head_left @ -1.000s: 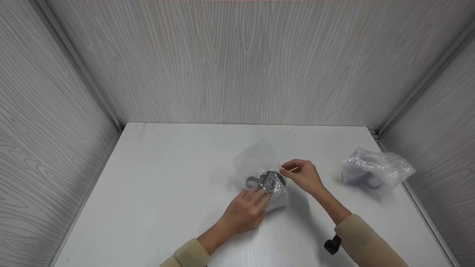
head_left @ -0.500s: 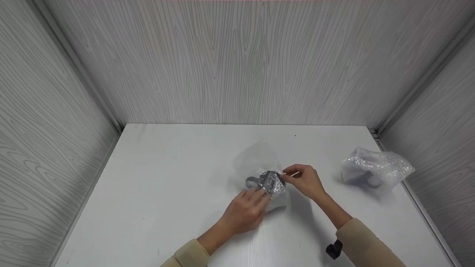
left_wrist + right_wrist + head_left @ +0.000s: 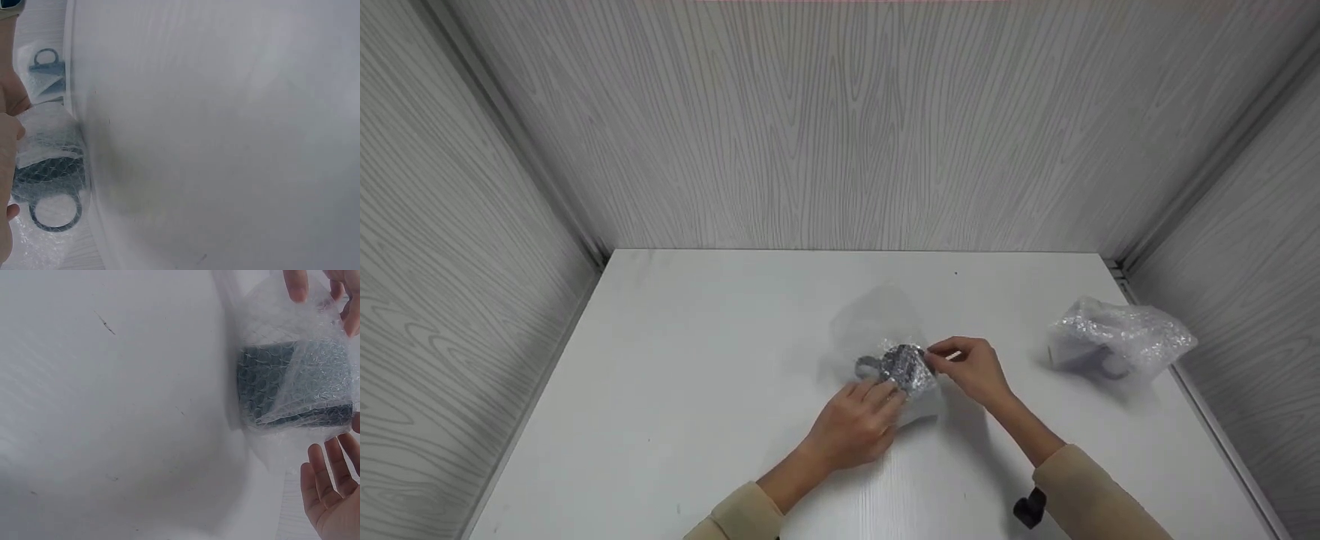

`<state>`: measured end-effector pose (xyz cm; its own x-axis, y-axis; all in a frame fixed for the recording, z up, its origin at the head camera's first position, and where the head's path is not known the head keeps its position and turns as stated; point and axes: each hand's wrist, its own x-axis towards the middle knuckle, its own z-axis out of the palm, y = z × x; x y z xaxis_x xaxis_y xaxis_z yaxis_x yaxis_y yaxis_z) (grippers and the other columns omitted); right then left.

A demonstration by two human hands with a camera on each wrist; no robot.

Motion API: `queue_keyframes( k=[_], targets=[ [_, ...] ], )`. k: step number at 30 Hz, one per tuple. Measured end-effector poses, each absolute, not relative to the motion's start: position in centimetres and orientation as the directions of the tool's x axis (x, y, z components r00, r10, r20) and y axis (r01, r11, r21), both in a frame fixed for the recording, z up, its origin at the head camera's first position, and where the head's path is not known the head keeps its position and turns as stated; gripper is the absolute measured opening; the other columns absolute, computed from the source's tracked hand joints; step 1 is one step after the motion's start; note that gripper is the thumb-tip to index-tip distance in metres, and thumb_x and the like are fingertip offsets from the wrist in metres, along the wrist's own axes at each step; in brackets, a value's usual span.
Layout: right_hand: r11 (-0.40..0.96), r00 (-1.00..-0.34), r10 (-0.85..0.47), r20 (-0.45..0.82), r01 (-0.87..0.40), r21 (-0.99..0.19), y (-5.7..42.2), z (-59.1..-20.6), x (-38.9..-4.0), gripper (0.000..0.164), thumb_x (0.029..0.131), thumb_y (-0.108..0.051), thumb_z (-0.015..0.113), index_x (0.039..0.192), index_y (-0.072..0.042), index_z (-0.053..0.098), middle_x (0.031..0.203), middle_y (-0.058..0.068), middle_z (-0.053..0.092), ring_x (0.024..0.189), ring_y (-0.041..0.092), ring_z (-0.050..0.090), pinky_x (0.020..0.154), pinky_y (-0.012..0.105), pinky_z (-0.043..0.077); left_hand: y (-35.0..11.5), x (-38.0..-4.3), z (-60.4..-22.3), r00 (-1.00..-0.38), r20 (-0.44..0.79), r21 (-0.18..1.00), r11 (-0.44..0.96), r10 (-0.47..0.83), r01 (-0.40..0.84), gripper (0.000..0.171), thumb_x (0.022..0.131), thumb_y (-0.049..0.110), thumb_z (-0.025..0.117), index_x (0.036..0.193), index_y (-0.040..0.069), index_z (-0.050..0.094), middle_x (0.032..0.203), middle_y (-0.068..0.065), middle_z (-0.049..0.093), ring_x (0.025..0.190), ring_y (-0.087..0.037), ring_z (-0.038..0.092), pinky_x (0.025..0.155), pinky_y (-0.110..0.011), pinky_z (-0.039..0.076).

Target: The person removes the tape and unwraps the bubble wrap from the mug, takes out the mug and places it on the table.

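A dark mug (image 3: pixel 901 363) wrapped in clear bubble wrap (image 3: pixel 877 322) lies on the white table, its ring handle pointing left. My left hand (image 3: pixel 855 427) holds the bundle from the near left, fingers bent over the wrap. At the mug's right side my right hand (image 3: pixel 971 367) pinches the wrap between thumb and forefinger. In the left wrist view the mug's handle (image 3: pixel 55 229) shows through the plastic. From the right wrist, the mug's side (image 3: pixel 292 385) appears under overlapping layers, the right hand's other fingers (image 3: pixel 320 475) extended below it.
A second mug (image 3: pixel 1116 365), also loosely covered in bubble wrap (image 3: pixel 1136 337), rests near the right edge of the table (image 3: pixel 697 360). Wood-grain panels (image 3: pixel 840 135) close off the back and both sides.
The right hand has come slightly lower, and its fingertips have met the wrap at the mug's right side. The left hand and both mugs stay where they were.
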<state>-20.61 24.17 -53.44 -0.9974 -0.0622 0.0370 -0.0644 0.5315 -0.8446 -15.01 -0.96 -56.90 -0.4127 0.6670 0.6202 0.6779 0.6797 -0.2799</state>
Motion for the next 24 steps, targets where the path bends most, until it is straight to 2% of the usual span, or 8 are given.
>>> queue_keyframes(
  k=[5, 11, 19, 24],
  targets=[
    [0.509, -0.997, -0.067, 0.027, -0.057, -0.859, 24.1, -53.4, -20.5, 0.018, 0.093, -0.021, 0.081, 0.106, -0.009, 0.082, 0.106, 0.011, 0.08, 0.079, 0.011, 0.072, 0.068, 0.021, 0.056, -0.8, -15.3, -56.7, -0.427, 0.632, -0.24, 0.687, 0.647, 0.686, 0.046, 0.091, 0.059, 0.073, 0.12, 0.023, 0.071, 0.118, 0.003, 0.07, 0.11, -0.016, 0.066, 0.086, -0.028, 0.058],
    [0.505, -0.997, -0.07, 0.027, -0.059, -0.861, 24.2, -53.4, -20.3, 0.018, 0.093, -0.022, 0.081, 0.107, -0.01, 0.082, 0.105, 0.01, 0.081, 0.078, 0.012, 0.073, 0.068, 0.021, 0.056, -0.5, -15.6, -56.3, -0.44, 0.637, -0.22, 0.696, 0.633, 0.683, 0.043, 0.091, 0.06, 0.073, 0.115, 0.024, 0.071, 0.115, 0.003, 0.069, 0.107, -0.015, 0.065, 0.086, -0.027, 0.058],
    [0.518, -0.997, -0.076, 0.027, -0.063, -0.853, 24.1, -53.2, -20.3, 0.019, 0.095, -0.022, 0.079, 0.108, -0.008, 0.082, 0.108, 0.012, 0.081, 0.087, 0.03, 0.078, 0.07, 0.02, 0.056, -0.3, -16.5, -55.7, -0.473, 0.644, -0.187, 0.723, 0.601, 0.665, 0.046, 0.091, 0.058, 0.075, 0.118, 0.02, 0.073, 0.115, 0.002, 0.071, 0.109, -0.016, 0.069, 0.088, -0.028, 0.06],
    [0.526, -0.997, -0.074, 0.017, -0.053, -0.849, 24.1, -53.3, -20.4, 0.018, 0.094, -0.02, 0.079, 0.108, -0.009, 0.082, 0.108, 0.011, 0.081, 0.086, 0.028, 0.078, 0.07, 0.02, 0.056, -0.2, -16.9, -55.6, -0.492, 0.643, -0.156, 0.73, 0.586, 0.665, 0.046, 0.092, 0.056, 0.074, 0.118, 0.018, 0.073, 0.113, 0.001, 0.072, 0.105, -0.016, 0.068, 0.086, -0.028, 0.059]
  ],
)
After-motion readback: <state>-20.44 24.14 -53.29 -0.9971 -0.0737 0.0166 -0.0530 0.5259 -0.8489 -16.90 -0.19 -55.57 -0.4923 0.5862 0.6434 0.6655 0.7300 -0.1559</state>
